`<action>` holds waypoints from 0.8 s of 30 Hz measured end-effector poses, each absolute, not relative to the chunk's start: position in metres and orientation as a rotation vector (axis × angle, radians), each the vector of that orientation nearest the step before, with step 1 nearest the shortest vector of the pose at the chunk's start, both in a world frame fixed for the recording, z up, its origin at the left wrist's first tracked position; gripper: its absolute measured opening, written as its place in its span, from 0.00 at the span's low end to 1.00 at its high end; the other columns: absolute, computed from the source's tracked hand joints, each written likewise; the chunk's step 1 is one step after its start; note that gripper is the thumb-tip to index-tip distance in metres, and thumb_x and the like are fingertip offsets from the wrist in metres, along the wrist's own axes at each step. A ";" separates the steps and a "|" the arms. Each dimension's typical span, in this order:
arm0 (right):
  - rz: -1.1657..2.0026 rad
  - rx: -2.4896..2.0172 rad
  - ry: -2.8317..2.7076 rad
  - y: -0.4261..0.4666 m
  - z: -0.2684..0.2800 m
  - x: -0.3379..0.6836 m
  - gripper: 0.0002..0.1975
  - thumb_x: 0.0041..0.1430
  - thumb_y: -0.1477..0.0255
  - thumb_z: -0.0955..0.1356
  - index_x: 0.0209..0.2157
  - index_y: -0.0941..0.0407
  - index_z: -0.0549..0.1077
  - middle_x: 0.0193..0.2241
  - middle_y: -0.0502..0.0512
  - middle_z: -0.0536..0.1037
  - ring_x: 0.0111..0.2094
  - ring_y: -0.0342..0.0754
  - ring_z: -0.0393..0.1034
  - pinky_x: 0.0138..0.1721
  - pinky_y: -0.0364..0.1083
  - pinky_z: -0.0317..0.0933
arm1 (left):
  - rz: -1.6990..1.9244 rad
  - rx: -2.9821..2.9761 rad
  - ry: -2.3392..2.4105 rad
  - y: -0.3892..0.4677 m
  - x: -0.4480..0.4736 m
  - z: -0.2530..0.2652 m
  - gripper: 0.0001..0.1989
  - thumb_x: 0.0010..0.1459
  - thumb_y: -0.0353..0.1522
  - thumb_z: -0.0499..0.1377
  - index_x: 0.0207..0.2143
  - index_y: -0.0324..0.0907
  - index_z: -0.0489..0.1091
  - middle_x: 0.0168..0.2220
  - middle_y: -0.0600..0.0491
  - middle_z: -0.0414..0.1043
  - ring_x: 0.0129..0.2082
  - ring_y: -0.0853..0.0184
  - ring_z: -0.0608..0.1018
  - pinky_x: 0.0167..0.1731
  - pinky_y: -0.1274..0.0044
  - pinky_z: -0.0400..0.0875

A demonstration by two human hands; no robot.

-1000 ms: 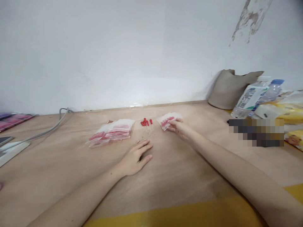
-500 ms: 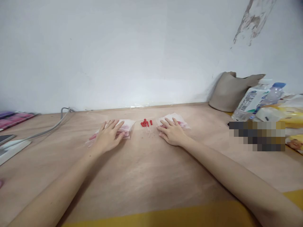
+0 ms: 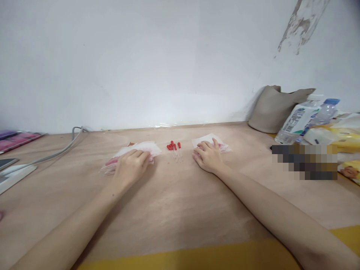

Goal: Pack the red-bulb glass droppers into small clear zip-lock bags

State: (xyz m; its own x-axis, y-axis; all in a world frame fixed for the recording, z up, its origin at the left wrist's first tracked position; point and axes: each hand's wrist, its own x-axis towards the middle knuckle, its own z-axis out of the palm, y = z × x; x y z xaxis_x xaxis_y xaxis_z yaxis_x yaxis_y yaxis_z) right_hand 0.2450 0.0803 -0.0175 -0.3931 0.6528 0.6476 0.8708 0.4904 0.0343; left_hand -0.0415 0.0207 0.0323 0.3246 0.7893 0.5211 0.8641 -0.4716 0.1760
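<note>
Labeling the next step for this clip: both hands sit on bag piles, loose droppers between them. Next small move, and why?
Probably the right hand lifts one bag off the right pile of bags. Its fingers already curl on that pile, the red droppers lie loose beside it, and the left hand rests on the left pile of bags.

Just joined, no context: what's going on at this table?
A person works bare-handed at a light wooden table. The left hand lies on a pile of small clear plastic bags with red contents, fingers curled over its near edge. The right hand rests on a smaller stack of the same clear bags. Between the piles lie loose thin droppers with red bulbs, untouched.
</note>
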 end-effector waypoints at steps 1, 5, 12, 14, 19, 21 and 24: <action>-0.502 -1.230 -2.168 0.080 -0.018 0.243 0.14 0.60 0.67 0.58 0.36 0.55 0.73 0.42 0.57 0.72 0.46 0.51 0.60 0.55 0.58 0.31 | -0.830 -2.429 -1.551 0.012 -0.031 0.034 0.14 0.60 0.35 0.48 0.33 0.41 0.72 0.30 0.47 0.73 0.35 0.58 0.74 0.40 0.65 0.65; -0.481 -1.210 -2.176 0.079 -0.019 0.239 0.15 0.60 0.69 0.58 0.33 0.55 0.74 0.36 0.57 0.74 0.40 0.51 0.61 0.49 0.56 0.41 | -0.634 -2.826 -1.468 -0.014 -0.001 0.037 0.16 0.60 0.40 0.50 0.47 0.44 0.68 0.40 0.51 0.74 0.34 0.64 0.76 0.37 0.73 0.71; -0.176 -1.322 -2.175 0.083 -0.008 0.217 0.14 0.58 0.74 0.58 0.37 0.58 0.74 0.36 0.59 0.74 0.40 0.50 0.64 0.41 0.47 0.54 | -0.264 -3.104 -1.176 -0.002 -0.016 0.009 0.21 0.63 0.40 0.46 0.59 0.50 0.54 0.62 0.52 0.48 0.61 0.59 0.52 0.57 0.63 0.52; 0.001 -1.448 -2.169 0.090 0.000 0.201 0.14 0.58 0.74 0.58 0.39 0.58 0.72 0.39 0.59 0.74 0.41 0.49 0.67 0.40 0.45 0.56 | -0.298 -3.008 -1.349 -0.012 -0.007 0.000 0.22 0.64 0.41 0.44 0.59 0.49 0.54 0.61 0.50 0.49 0.61 0.58 0.54 0.56 0.61 0.52; 0.210 -1.773 -2.088 0.118 0.010 0.164 0.15 0.57 0.72 0.60 0.43 0.63 0.69 0.41 0.68 0.73 0.42 0.55 0.69 0.38 0.47 0.60 | -0.457 -2.808 -1.614 -0.041 0.018 0.002 0.28 0.61 0.45 0.47 0.60 0.44 0.51 0.61 0.42 0.48 0.60 0.49 0.54 0.53 0.55 0.55; 0.249 -1.825 -2.086 0.126 0.008 0.156 0.16 0.55 0.74 0.61 0.45 0.65 0.67 0.42 0.72 0.72 0.42 0.57 0.70 0.37 0.49 0.61 | -0.459 -2.901 -1.457 -0.039 0.014 0.010 0.26 0.62 0.42 0.48 0.60 0.45 0.53 0.62 0.44 0.46 0.61 0.52 0.51 0.54 0.58 0.54; 0.278 -1.834 -2.121 0.130 0.007 0.155 0.20 0.56 0.77 0.59 0.50 0.66 0.61 0.45 0.75 0.70 0.44 0.59 0.68 0.39 0.51 0.61 | -0.261 -3.182 -0.977 -0.024 -0.002 0.021 0.19 0.61 0.37 0.51 0.55 0.51 0.61 0.62 0.52 0.47 0.61 0.58 0.52 0.57 0.63 0.51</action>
State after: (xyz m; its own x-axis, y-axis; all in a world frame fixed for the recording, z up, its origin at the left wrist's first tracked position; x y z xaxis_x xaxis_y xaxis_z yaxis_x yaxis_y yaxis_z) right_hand 0.1547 0.1296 0.0066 -0.1224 0.9859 0.1143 0.9231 0.1554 -0.3517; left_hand -0.0021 -0.0235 0.0211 0.8183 0.5677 0.0904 0.5371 -0.8111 0.2318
